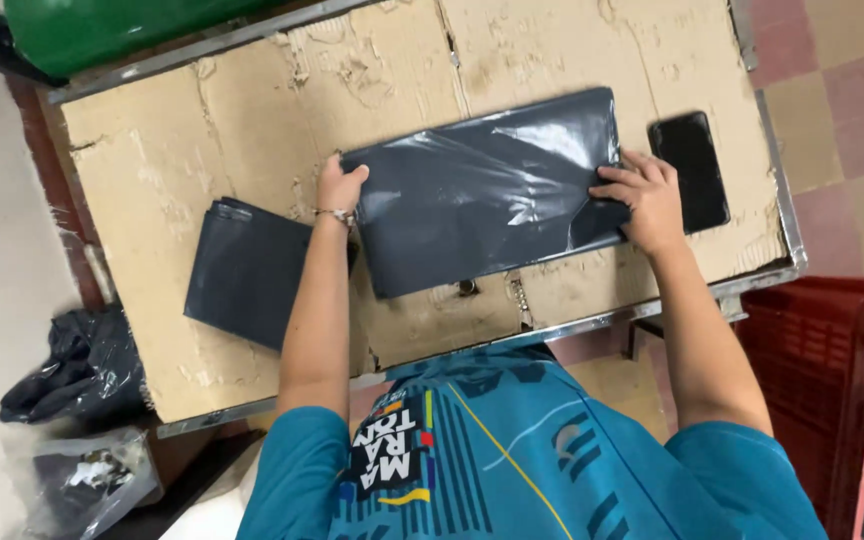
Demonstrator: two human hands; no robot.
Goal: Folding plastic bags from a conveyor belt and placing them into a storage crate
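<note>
Both forearms extend over a dark grey glossy plastic mailer bag (482,190) on a cardboard-covered table (182,130).
Left hand (337,187) pinches the bag's left edge; right hand (647,200) grasps its right edge. Left of the bag: stacked grey bags (247,270); right: black phone (690,170).
</note>
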